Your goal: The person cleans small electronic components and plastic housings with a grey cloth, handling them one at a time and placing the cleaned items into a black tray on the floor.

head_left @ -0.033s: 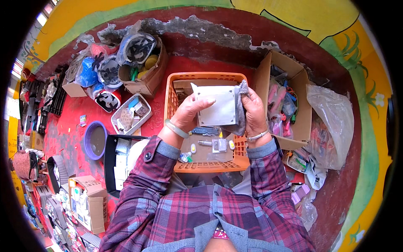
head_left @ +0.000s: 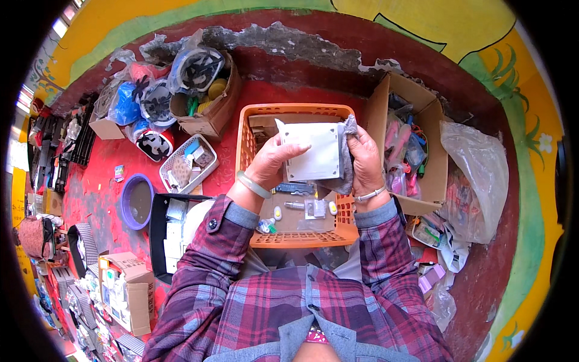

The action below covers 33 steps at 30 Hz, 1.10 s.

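Above an orange plastic basket, I hold up a flat white square panel with small dark marks near its corners. My left hand grips its left edge, thumb lying across the face. A grey cloth hangs along the panel's right edge, pinched in my right hand. The left hand's fingers behind the panel are hidden. Below it in the basket lie a blue tool-like item, a small clear packet and two small white-and-yellow pieces.
To the right stands an open cardboard box of colourful items, with a clear plastic bag beside it. On the left are a white basket, a purple basin, a black bin and a full cardboard box by the wall.
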Each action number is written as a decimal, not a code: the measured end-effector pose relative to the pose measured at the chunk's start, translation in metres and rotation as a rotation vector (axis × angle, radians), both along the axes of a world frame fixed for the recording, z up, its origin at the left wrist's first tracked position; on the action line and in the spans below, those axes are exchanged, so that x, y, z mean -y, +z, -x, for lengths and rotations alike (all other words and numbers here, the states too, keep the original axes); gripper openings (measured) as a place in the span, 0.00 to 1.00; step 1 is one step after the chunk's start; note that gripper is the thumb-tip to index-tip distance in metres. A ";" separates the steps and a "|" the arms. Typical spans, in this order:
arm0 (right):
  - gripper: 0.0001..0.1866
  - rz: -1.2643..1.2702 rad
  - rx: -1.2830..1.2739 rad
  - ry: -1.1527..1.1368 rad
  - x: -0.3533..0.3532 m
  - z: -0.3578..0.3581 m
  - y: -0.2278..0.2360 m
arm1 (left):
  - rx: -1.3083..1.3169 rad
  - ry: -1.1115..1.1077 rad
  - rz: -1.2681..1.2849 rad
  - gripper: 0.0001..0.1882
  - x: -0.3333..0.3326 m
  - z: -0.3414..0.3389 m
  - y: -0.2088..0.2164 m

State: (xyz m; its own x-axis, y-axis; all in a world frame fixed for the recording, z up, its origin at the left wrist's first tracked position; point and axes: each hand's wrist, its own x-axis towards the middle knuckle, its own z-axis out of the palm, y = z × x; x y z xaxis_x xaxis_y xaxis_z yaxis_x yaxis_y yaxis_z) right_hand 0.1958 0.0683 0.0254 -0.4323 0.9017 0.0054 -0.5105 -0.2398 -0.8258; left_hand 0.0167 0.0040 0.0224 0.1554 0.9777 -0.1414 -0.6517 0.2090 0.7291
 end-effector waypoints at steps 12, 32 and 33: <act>0.10 0.054 -0.091 -0.137 -0.003 -0.001 -0.002 | 0.067 0.027 -0.075 0.26 -0.001 -0.005 -0.001; 0.07 0.009 0.015 0.066 -0.010 -0.009 -0.002 | 0.087 0.135 -0.117 0.25 -0.004 -0.003 -0.007; 0.06 0.021 0.008 0.059 -0.008 -0.007 0.002 | 0.093 0.135 -0.119 0.25 -0.004 -0.004 -0.005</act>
State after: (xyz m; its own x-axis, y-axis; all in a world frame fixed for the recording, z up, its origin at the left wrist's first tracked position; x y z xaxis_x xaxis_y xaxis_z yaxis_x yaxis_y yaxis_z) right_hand 0.2033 0.0765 0.0269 -0.4851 0.8743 -0.0173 -0.4882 -0.2872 -0.8241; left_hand 0.0203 0.0078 0.0170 0.0286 0.9995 -0.0149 -0.7337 0.0312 0.6788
